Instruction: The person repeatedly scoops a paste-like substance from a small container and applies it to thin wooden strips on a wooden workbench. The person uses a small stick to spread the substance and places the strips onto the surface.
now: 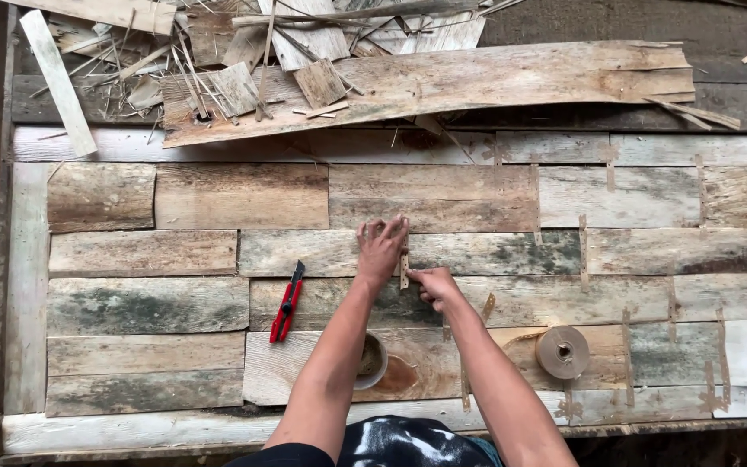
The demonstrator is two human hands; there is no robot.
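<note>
Pressing flat with fingers spread, the left hand (380, 248) lay open on a weathered veneer sheet (408, 253) near the middle of the bench (26, 285), just left of a short strip of brown tape (405, 269) over a seam, while the right hand (434, 286) pinched the strip's lower end between thumb and fingers. A red-and-black utility knife (287, 302) lay well to the left, a brown tape roll (562, 352) sat toward the near right edge, and wood scraps (218, 60) were heaped along the far edge.
</note>
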